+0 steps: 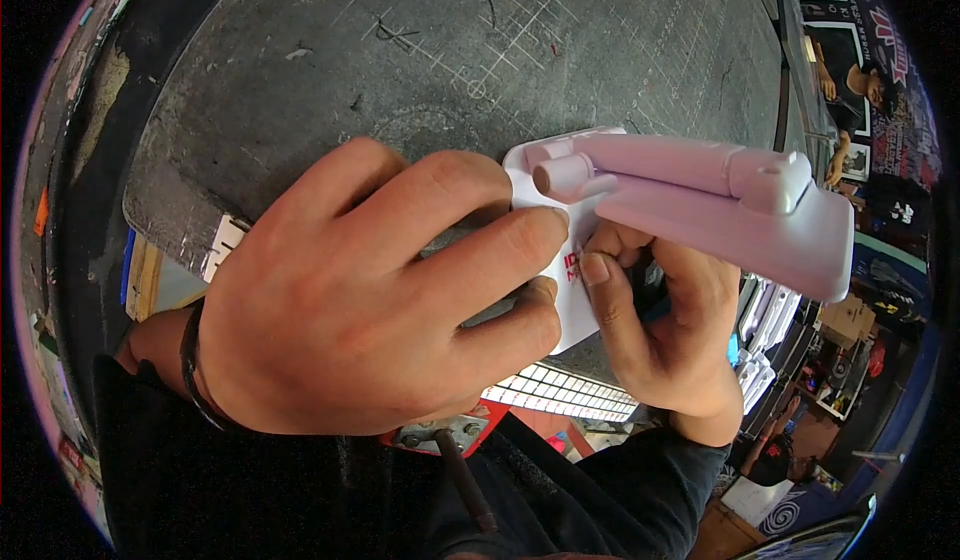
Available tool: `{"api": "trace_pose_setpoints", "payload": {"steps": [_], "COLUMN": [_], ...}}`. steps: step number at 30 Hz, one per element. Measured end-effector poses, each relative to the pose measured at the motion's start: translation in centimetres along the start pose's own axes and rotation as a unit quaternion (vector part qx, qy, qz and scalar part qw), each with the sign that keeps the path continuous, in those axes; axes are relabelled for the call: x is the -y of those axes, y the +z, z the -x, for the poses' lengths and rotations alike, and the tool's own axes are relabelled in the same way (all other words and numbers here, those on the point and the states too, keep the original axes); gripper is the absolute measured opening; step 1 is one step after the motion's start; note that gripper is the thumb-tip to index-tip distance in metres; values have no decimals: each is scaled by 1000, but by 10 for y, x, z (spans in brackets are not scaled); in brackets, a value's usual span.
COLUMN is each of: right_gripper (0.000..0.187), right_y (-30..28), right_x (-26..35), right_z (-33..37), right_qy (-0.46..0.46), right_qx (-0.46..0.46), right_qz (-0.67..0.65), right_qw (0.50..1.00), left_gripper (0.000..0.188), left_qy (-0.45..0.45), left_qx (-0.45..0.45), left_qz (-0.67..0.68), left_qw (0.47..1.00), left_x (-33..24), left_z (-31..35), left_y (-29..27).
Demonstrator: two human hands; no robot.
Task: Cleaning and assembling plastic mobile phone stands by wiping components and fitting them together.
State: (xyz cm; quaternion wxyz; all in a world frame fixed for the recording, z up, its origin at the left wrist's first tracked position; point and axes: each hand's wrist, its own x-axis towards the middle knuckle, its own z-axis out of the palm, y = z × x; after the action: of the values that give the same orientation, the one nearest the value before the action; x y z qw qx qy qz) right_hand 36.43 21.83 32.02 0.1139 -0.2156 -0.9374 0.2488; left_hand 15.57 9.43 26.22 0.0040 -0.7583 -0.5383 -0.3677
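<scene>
A pale white-lilac plastic piece (690, 185), with a flat panel and a raised tube-like arm, stands over the grey work surface. Red print (572, 265) shows on its flat panel (577, 310). My left hand (370, 290) grips the panel's left side with bent fingers, their tips lying on its face. On the panel's right side, below the raised part, my right hand (665, 310) is closed, thumb against forefinger. The fingertips almost touch the red print. Whatever may be pinched there is too small to make out. The raised part hides some of the right fingers.
The dark grey work surface (420, 70) carries scratched grid lines and has a rounded edge. Below my hands are a white gridded strip (560, 390) and a red metal bracket (470, 430) with a rod. Several pale plastic pieces (765, 330) lie beyond my right wrist. A cardboard box (848, 320) is farther right.
</scene>
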Motion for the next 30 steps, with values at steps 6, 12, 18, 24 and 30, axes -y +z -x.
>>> {"api": "trace_pose_setpoints", "payload": {"steps": [6,12,18,24,30], "right_gripper": [15,17,18,16,19], "right_y": [-2,0,-1,-3,-2], "right_x": [-1,-3,-6,-5,-8], "right_z": [-2,2,5,3,3], "right_qy": [4,24,21,24,14], "right_qx": [13,10,9,15,3], "right_qz": [-37,-33,-11,-26,-26], "right_qw": [999,999,1000,999,1000], "left_gripper": [30,31,31,30,31], "left_qy": [-7,2,2,2,1], "left_qx": [-3,-8,-1,-9,-9], "left_qz": [4,-5,-2,5,4], "left_qw": [1000,1000,1000,1000,1000], "left_x": [-1,1,0,0,0], "left_z": [0,1,0,0,0], "left_y": [1,2,1,1,2]}}
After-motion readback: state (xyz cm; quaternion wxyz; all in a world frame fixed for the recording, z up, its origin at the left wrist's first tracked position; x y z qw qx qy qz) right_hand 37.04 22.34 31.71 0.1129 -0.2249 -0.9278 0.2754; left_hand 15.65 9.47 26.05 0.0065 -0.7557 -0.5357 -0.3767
